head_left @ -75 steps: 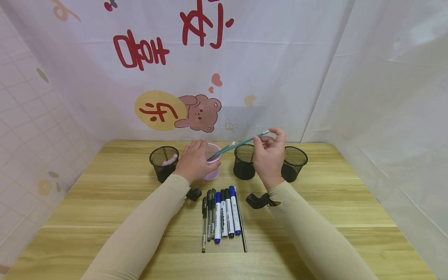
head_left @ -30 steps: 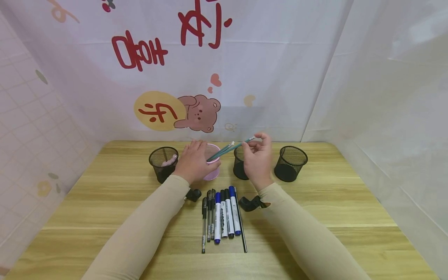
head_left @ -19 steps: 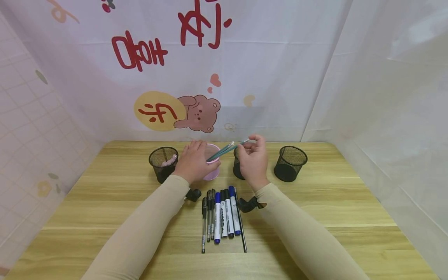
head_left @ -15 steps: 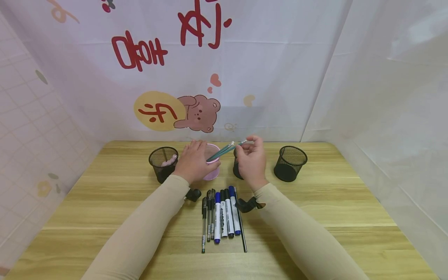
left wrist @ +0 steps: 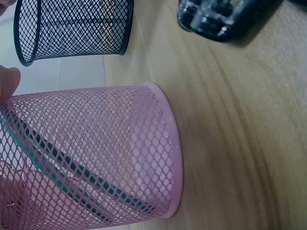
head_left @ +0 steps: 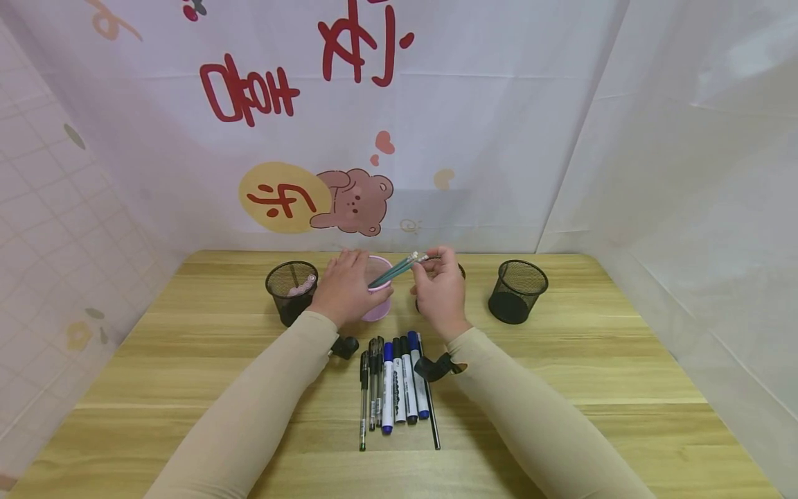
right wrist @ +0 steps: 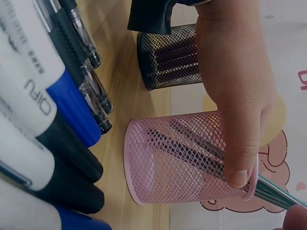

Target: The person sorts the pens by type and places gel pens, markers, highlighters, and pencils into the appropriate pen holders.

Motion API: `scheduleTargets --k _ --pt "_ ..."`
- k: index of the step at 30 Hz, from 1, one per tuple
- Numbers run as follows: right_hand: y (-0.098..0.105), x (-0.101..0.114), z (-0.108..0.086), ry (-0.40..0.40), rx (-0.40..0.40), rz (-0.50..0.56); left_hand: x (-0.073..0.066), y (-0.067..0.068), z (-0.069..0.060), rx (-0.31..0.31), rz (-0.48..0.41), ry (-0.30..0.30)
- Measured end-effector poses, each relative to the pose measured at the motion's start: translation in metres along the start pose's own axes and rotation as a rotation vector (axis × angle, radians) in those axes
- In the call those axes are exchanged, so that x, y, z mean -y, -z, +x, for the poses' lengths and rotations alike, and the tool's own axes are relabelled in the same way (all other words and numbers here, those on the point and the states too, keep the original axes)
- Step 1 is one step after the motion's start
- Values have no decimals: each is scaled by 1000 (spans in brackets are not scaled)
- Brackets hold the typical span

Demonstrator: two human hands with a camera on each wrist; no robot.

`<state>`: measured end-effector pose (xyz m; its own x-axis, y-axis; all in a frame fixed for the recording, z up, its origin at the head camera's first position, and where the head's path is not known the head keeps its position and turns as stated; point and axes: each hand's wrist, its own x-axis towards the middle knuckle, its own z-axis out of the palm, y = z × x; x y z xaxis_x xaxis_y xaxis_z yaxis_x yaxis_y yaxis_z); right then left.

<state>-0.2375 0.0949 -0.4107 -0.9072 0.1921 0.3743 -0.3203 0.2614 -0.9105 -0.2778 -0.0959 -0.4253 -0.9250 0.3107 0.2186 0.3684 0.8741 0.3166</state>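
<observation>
My left hand [head_left: 346,287] curls round the pink mesh cup [head_left: 377,310], its thumb [right wrist: 238,158] against the cup wall near the rim. Several green pencils [head_left: 395,269] lean in this cup, their white-tipped ends out to the right; through the mesh in the left wrist view, green pencils [left wrist: 72,167] slant to the base. With thumb and fingers my right hand [head_left: 444,294] pinches the end of one pencil, in front of a black mesh cup [head_left: 462,269] that it mostly covers. Only a fingertip [right wrist: 296,218] of it shows in the right wrist view.
A black mesh cup [head_left: 291,294] with pink items stands at the left, another black mesh cup [head_left: 517,294] at the right. In front lie black pens [head_left: 364,395], white markers [head_left: 399,388] with blue or black caps, and a dark pencil [head_left: 431,409]. A printed cloth [head_left: 499,138] hangs behind.
My right hand has moved left and slightly down with the pencil end, which now lies close beside the other pencils. My left hand has stayed at the pink cup.
</observation>
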Motion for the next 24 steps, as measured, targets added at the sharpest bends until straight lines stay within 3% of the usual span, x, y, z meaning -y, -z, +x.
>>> scheduleTargets --k 13,24 --pt "-4 1 -3 11 18 -63 -1 0 -1 1 -1 3" --pt "-1 -1 -6 30 32 -191 1 -1 0 8 3 10"
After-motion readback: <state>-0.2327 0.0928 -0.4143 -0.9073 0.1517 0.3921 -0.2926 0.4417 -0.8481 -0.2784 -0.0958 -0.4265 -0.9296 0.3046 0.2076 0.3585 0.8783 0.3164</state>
